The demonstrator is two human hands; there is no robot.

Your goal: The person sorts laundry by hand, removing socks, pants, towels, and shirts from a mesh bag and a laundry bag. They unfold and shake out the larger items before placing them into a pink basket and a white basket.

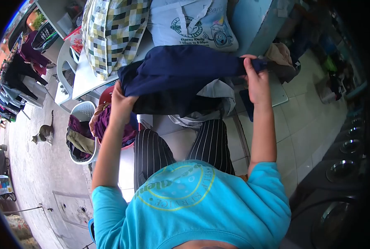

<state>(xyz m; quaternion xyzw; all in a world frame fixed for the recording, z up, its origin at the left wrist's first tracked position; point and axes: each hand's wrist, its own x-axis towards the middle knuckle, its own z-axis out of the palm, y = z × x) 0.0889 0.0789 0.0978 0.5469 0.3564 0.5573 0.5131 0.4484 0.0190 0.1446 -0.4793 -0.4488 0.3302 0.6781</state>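
Observation:
A dark navy garment (185,62) is stretched sideways in front of me, held up between both hands. My left hand (122,101) grips its left end, with the thumb over the cloth. At the right end, my right hand (255,76) is closed on the cloth with its thumb up. Black cloth (164,101) hangs below the navy part; whether it is the same garment I cannot tell. Light grey cloth (222,97) shows behind and below it, over my knees.
Behind the garment stand a checkered bag (112,37) and a white printed bag (189,25) on a white table (83,79). A white laundry basket (83,110) with clothes is at left, beside a red-rimmed basket. A cat (45,133) stands farther left. Washing machines line the right.

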